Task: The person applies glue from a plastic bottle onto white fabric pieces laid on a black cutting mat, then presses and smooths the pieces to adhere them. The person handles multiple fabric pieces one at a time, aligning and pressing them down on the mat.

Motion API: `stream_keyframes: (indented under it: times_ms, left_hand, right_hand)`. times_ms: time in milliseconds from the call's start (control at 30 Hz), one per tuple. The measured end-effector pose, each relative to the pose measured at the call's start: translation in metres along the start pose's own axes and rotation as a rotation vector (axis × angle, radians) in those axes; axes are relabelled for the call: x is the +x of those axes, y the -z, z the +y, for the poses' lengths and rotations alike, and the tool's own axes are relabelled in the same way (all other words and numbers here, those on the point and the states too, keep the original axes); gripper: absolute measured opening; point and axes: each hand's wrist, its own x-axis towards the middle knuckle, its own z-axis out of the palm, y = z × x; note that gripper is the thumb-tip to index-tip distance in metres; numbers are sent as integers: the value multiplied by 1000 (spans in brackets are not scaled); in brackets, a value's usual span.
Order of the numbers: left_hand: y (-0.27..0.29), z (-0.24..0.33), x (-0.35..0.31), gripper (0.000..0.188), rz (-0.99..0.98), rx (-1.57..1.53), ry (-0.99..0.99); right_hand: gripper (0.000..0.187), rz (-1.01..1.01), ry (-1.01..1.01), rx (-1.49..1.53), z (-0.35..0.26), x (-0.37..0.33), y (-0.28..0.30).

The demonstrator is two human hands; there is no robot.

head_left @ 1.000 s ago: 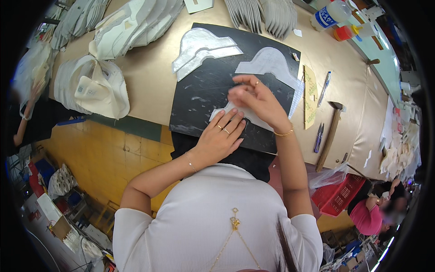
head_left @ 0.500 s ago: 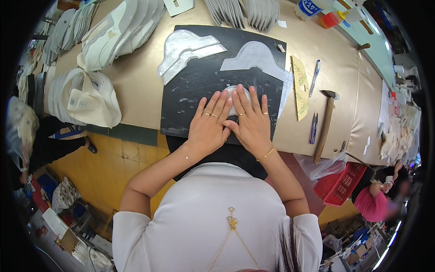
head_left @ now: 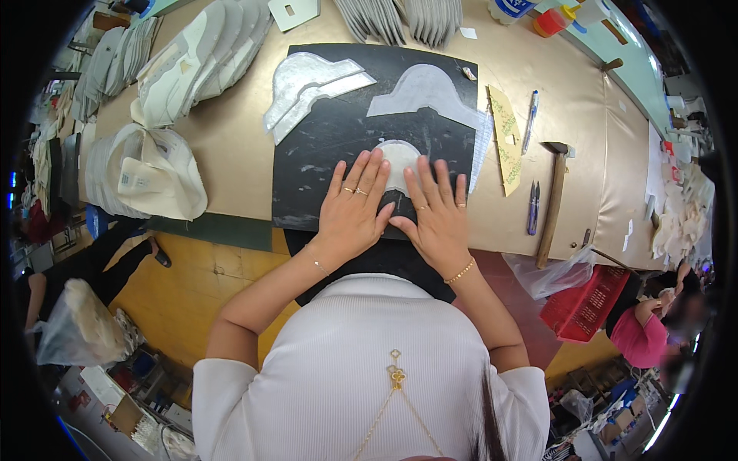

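Note:
A small white curved piece [head_left: 400,157] lies on a black mat [head_left: 307,173] in front of me, its lower part framed by my hands. My left hand [head_left: 355,198] rests flat with fingers stretched out, fingertips at the piece's left edge. On its other side, my right hand [head_left: 437,215] is open too, fingers spread, the fingertips touching or just beside the right edge. Farther up the mat are a silvery curved template [head_left: 311,88] at left and a grey arched piece [head_left: 425,94] at right, which overlaps a sheet of gridded paper [head_left: 483,142].
Right of the mat lie a yellow strip [head_left: 504,138], a pen [head_left: 530,121], small snips [head_left: 533,207] and a hammer [head_left: 552,203]. Stacked cream pieces [head_left: 154,173] stand at left, grey stacks [head_left: 369,19] at the back. A red basket [head_left: 584,303] sits below the table's right edge.
My hands have drawn apart, the right one shifting right and slightly toward me, so more of the white piece shows between them. The view has shifted slightly.

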Motion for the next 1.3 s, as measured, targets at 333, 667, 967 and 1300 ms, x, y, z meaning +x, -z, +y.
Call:
stream_keyframes:
  times_ms: [333, 667, 967, 1300]
  left_hand:
    - [42, -47, -55, 75, -77, 23, 308]
    - [50, -167, 38, 52, 289, -260, 686]
    - [68, -151, 45, 32, 396, -730, 806]
    - [61, -147, 26, 29, 416, -685, 831]
  right_hand:
    - [76, -89, 18, -19, -11, 7, 10]
    - [75, -102, 209, -33, -33, 33, -9]
    - [72, -29, 162, 3, -36, 34, -17]
    - [48, 69, 98, 180, -38, 40, 16]
